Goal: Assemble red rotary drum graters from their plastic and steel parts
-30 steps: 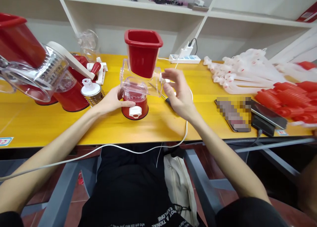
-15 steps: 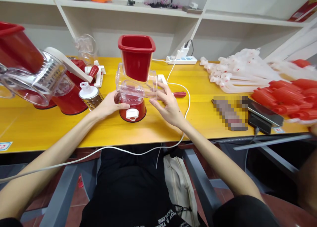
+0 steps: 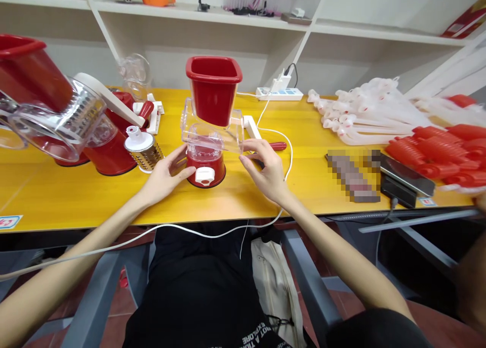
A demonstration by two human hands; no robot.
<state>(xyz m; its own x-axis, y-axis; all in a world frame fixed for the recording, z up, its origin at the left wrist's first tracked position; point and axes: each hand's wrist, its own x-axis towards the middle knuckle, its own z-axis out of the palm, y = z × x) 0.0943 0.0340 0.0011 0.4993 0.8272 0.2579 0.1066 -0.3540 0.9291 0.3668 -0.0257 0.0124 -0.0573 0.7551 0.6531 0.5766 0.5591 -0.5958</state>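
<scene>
A rotary grater stands on the yellow table (image 3: 56,196) in front of me: a red square hopper (image 3: 213,87) on a clear drum housing (image 3: 210,133) over a round red base (image 3: 205,168) with a white knob. My left hand (image 3: 163,178) cups the left side of the base, thumb and forefinger against it. On the right, the fingertips of my right hand (image 3: 266,171) pinch the open edge of the clear housing. Just behind that hand lies a white crank with a red knob (image 3: 276,145).
A metal grating drum with a white cap (image 3: 142,149) stands left of the grater, beside other assembled red graters (image 3: 56,115). A white cable (image 3: 290,156) runs from a power strip (image 3: 279,91). White plastic parts (image 3: 364,110), red parts (image 3: 448,150) and a dark device (image 3: 404,178) lie right.
My right hand has come in from the air and taken the edge of the clear housing. My left hand has slid a little lower on the base.
</scene>
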